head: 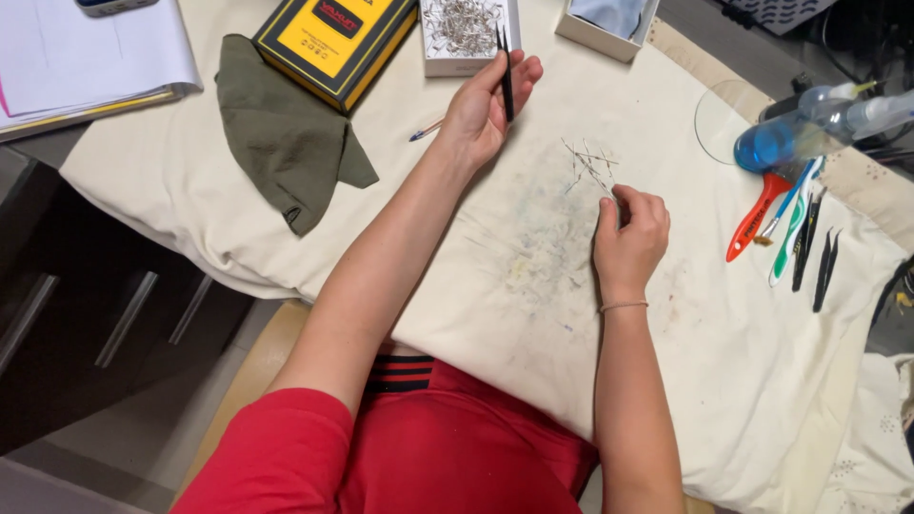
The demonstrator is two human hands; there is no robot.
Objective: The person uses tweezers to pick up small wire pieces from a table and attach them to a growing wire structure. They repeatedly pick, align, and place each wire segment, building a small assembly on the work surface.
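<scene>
The left hand [481, 105] is pinching slim black tweezers [506, 81] at twelve o'clock while the right hand [628, 233] is apparently nipping one thin metal pin [588, 164], whose loose neighbours are risking scattering across the stained cream cloth [762, 381].

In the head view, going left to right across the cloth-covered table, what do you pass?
White papers → olive cloth → yellow-and-black box → left hand holding black tweezers → loose thin metal pins → right hand → orange-handled tool → black tweezers at the right edge.

Red short-sleeved top, dark striped waistband, thin band [624, 306] on right wrist, bare forearms.
</scene>
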